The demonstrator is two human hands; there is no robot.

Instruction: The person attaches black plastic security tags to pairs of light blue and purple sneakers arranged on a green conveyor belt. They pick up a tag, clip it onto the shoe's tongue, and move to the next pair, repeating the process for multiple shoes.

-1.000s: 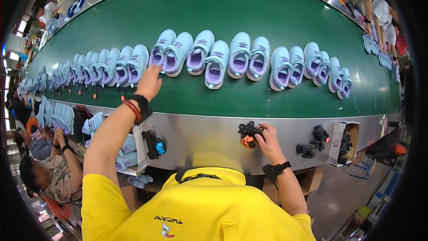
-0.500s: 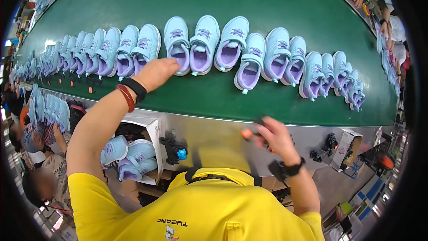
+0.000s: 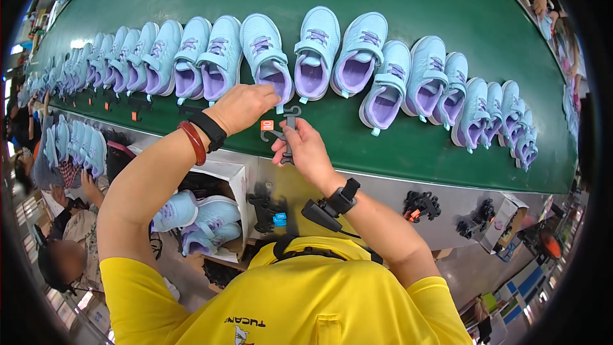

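A long row of light blue sneakers with lilac linings stands on a green table, toes pointing away from me. My left hand is closed at the heel of one sneaker, thumb and fingers pinching its rear edge. Just right of it, my right hand grips a black plastic shoe hanger upright near that heel. An orange tag sits on one of the hanger's hooked arms. A pair of sneakers stands immediately to the right, apart from the held shoe.
Along the near side of the green table runs a metal edge with clusters of black hangers. Below left, an open white box holds more sneakers. A co-worker sits at far left; other people's arms show at far right.
My right hand has come up and left from the table's near edge, bringing the hanger beside the sneaker's heel. My left hand stays at the same shoe. The whole view has shifted slightly.
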